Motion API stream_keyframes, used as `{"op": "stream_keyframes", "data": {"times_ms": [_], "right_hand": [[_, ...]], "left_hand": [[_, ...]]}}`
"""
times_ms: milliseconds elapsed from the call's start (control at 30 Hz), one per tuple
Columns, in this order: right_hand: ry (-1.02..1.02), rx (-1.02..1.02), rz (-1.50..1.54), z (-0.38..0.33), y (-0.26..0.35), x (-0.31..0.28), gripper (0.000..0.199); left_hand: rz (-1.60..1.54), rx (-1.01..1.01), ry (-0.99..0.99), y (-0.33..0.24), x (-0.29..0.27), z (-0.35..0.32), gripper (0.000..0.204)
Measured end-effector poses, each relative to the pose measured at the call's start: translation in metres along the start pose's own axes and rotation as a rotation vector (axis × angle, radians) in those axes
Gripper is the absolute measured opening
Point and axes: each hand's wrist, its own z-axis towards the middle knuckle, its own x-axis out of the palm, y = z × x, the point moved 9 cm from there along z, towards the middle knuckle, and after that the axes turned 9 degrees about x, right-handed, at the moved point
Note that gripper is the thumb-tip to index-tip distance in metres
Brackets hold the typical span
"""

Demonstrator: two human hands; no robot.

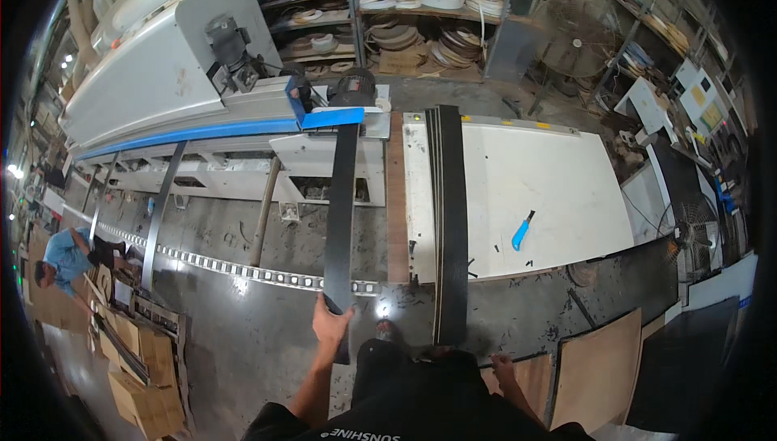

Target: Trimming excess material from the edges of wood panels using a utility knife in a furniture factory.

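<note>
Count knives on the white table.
1: blue knife, on the white table near its front edge, right of the black stack. The stack could hide another.

1. The only lettering I can really make out is on the wearer's black shirt (421, 396): 1 line of pale capitals (360, 434), way down by the lower edge. It's upside down from this angle, and there's 1 tiny round mark at the left end of it.
2. The rail (502, 123) along the far edge of the white table (558, 190) has a few yellow patches (473, 119) on it. If they're labels, any print is way too small to read.
3. Off to the right, a white cabinet (692, 85) has 1 yellow patch too, but it's just a blur, sorry.
</note>
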Motion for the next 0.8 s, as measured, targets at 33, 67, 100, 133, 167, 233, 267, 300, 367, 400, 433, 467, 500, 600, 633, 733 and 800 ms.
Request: {"op": "stream_keyframes", "data": {"times_ms": [33, 67, 100, 133, 167, 233, 267, 300, 367, 400, 433, 467, 500, 600, 633, 733, 800], "right_hand": [[0.010, 0.017, -0.030, 0.001, -0.004, -0.001, 0.039], [0.004, 0.011, -0.017, 0.009, -0.014, -0.005, 0.039], [0.006, -0.010, -0.046, 0.025, -0.029, -0.007, 0.039], [0.011, -0.032, -0.074, 0.038, -0.036, -0.009, 0.038], [0.027, -0.091, -0.042, 0.041, -0.038, -0.011, 0.032], [0.112, -0.059, -0.099, 0.062, -0.043, -0.017, 0.031], [0.197, -0.018, -0.170, 0.072, -0.050, -0.020, 0.029], [0.044, -0.078, -0.208, 0.049, -0.026, -0.028, 0.026], [0.084, -0.094, -0.293, 0.026, 0.007, -0.050, 0.027], [0.118, -0.106, -0.385, 0.030, 0.011, -0.054, 0.029], [0.127, -0.111, -0.375, 0.033, 0.012, -0.063, 0.029], [0.180, -0.234, -0.355, 0.045, 0.007, -0.073, 0.032], [0.237, -0.355, -0.340, 0.063, -0.006, -0.083, 0.034], [0.270, -0.301, -0.636, 0.145, -0.076, -0.116, 0.035], [0.070, -0.639, -0.408, 0.170, -0.122, -0.154, 0.028], [0.237, -0.644, -0.596, 0.164, -0.091, -0.123, 0.028], [0.316, -0.241, -0.363, 0.217, -0.139, -0.159, 0.031]], "left_hand": [[-0.020, -0.008, 0.012, -0.013, 0.009, -0.010, 0.106], [-0.042, -0.015, 0.025, -0.030, 0.018, -0.019, 0.106], [-0.065, -0.009, 0.045, -0.039, 0.032, -0.027, 0.108], [-0.060, -0.019, 0.050, -0.056, 0.041, -0.034, 0.109], [-0.107, -0.018, 0.083, -0.075, 0.051, -0.039, 0.108], [-0.096, 0.002, 0.113, -0.106, 0.073, -0.044, 0.109], [-0.102, 0.007, 0.111, -0.117, 0.082, -0.048, 0.109], [-0.068, 0.009, 0.121, -0.129, 0.090, -0.050, 0.110], [-0.018, 0.037, 0.123, -0.159, 0.106, -0.060, 0.110], [-0.013, 0.046, 0.117, -0.176, 0.111, -0.064, 0.110], [-0.012, 0.054, 0.114, -0.193, 0.117, -0.070, 0.108], [-0.013, 0.058, 0.110, -0.209, 0.122, -0.075, 0.106], [0.010, 0.059, 0.105, -0.213, 0.132, -0.077, 0.105], [0.056, 0.046, 0.063, -0.231, 0.155, -0.082, 0.107], [0.040, 0.076, 0.110, -0.244, 0.181, -0.081, 0.104], [0.153, 0.102, -0.003, -0.262, 0.188, -0.085, 0.097], [0.111, 0.133, 0.006, -0.274, 0.210, -0.089, 0.090]]}}
